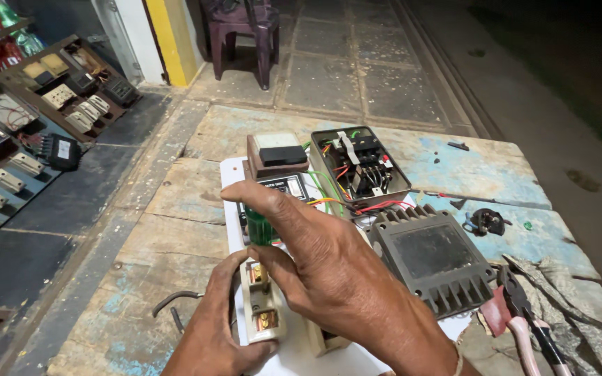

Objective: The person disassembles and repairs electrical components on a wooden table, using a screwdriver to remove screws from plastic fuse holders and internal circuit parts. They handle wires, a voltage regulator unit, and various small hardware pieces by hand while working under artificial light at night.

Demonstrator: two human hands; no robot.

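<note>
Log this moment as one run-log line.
left hand: holds cream fuse holder | right hand: green-handled screwdriver onto it | nearby: open control box, pliers

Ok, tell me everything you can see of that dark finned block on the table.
The finned block is dark grey, metal or plastic by its look, squarish with ribbed fins along its near and far edges and a flat, dusty recessed panel on top. It lies flat on the wooden table, partly on a white sheet, right of the right hand. Red-handled pliers lie just beside its corner.
</note>
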